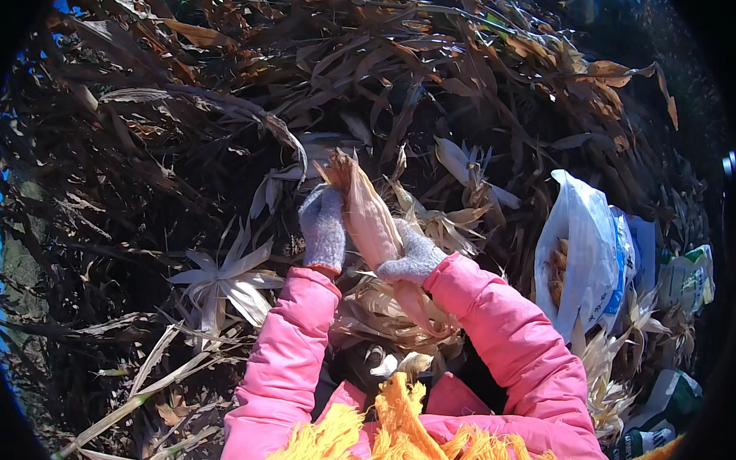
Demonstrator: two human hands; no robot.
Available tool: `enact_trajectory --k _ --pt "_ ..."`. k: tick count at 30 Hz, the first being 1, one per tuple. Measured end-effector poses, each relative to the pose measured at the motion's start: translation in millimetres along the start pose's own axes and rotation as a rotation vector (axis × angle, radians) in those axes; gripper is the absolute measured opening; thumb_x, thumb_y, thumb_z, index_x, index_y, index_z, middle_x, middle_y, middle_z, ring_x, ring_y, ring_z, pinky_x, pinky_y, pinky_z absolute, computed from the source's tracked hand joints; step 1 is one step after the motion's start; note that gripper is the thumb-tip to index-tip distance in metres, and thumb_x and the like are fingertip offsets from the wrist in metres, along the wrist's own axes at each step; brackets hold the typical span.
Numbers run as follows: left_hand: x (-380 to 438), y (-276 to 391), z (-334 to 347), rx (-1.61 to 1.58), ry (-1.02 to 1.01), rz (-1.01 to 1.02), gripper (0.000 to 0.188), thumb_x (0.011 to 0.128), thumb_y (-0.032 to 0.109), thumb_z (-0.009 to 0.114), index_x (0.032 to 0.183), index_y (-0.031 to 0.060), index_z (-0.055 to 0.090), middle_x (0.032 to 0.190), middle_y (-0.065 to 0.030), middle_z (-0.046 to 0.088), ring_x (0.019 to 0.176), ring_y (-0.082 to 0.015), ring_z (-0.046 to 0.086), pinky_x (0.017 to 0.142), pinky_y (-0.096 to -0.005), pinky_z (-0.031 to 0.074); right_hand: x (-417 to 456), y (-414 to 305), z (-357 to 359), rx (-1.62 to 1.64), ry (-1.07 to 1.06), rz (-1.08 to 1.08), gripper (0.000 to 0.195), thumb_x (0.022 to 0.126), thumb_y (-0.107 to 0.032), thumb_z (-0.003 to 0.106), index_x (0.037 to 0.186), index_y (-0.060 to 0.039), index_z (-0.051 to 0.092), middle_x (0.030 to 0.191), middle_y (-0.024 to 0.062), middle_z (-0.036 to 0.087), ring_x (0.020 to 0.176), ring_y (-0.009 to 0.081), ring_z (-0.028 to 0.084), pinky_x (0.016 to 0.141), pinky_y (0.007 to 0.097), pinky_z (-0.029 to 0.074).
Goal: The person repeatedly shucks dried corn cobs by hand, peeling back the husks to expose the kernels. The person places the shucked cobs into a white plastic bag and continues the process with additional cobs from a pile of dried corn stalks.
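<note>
An ear of corn in its dry husk (370,214) is held upright before me, its browned end pointing away from my body. My right hand (412,254), in a grey knit glove, grips the lower part of the ear from the right. Against the upper left side of the ear is my left hand (323,222), also gloved; its fingers are turned away, so their grip is hidden. Peeled husks (377,312) lie in a heap below the ear, and a splayed husk (227,277) lies to the left.
Dry corn stalks and leaves (350,54) are piled across the far side. On the right stands an open white plastic sack (578,247) with corn cobs inside, beside more printed bags (686,276). A long stalk (125,412) lies at the lower left. Loose husks (463,166) are scattered beyond my hands.
</note>
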State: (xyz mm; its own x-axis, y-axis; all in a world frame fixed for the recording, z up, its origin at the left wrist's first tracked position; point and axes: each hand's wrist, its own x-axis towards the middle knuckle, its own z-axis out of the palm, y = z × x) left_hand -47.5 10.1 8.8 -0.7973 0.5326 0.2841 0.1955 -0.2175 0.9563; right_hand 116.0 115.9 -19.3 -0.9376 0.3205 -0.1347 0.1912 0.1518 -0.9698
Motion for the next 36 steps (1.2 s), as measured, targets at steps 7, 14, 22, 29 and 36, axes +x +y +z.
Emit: enact_trajectory --k 7,14,22,29,36 --pt "-4 2 11 -0.028 0.103 -0.199 0.027 0.095 0.021 0.054 0.078 -0.0002 0.059 0.072 0.0030 0.054 0.067 -0.0076 0.043 0.060 -0.0276 0.039 -2 -2 9 -0.057 0.135 -0.068 0.102 0.057 -0.038 0.082 0.140 -0.0034 0.035 0.126 0.0200 0.054 0.117 0.0330 0.053 0.101 0.0377 0.041" --pt "-8 17 13 -0.046 -0.070 -0.016 0.029 0.099 0.024 0.050 0.105 -0.0008 0.065 0.091 -0.0032 0.063 0.084 -0.0093 0.053 0.077 -0.0271 0.045 -4 -16 3 0.128 0.135 -0.034 0.094 0.056 -0.030 0.082 0.136 -0.0037 0.040 0.123 0.0155 0.056 0.115 0.0274 0.055 0.098 0.0363 0.043" --pt "-4 11 6 0.168 -0.122 -0.096 0.029 0.097 0.024 0.052 0.100 -0.0019 0.064 0.089 -0.0065 0.064 0.081 -0.0157 0.057 0.075 -0.0307 0.047 7 18 1 0.171 0.073 -0.127 0.095 0.057 -0.030 0.082 0.138 -0.0056 0.039 0.124 0.0148 0.055 0.119 0.0284 0.052 0.101 0.0358 0.041" --pt "-14 -7 3 0.227 -0.147 0.176 0.025 0.092 0.017 0.050 0.105 -0.0018 0.061 0.096 -0.0137 0.065 0.088 -0.0238 0.063 0.080 -0.0352 0.050 -1 -1 7 0.155 0.134 -0.083 0.097 0.058 -0.033 0.085 0.139 -0.0052 0.038 0.128 0.0154 0.054 0.120 0.0284 0.051 0.102 0.0363 0.040" --pt "-23 -17 19 -0.476 -0.059 -0.474 0.030 0.096 0.019 0.047 0.106 -0.0031 0.064 0.097 -0.0069 0.066 0.084 -0.0134 0.060 0.076 -0.0276 0.049 21 16 8 0.575 0.585 -0.133 0.039 0.084 -0.026 0.074 0.112 -0.0029 0.062 0.100 0.0052 0.066 0.089 0.0158 0.061 0.081 0.0311 0.049"
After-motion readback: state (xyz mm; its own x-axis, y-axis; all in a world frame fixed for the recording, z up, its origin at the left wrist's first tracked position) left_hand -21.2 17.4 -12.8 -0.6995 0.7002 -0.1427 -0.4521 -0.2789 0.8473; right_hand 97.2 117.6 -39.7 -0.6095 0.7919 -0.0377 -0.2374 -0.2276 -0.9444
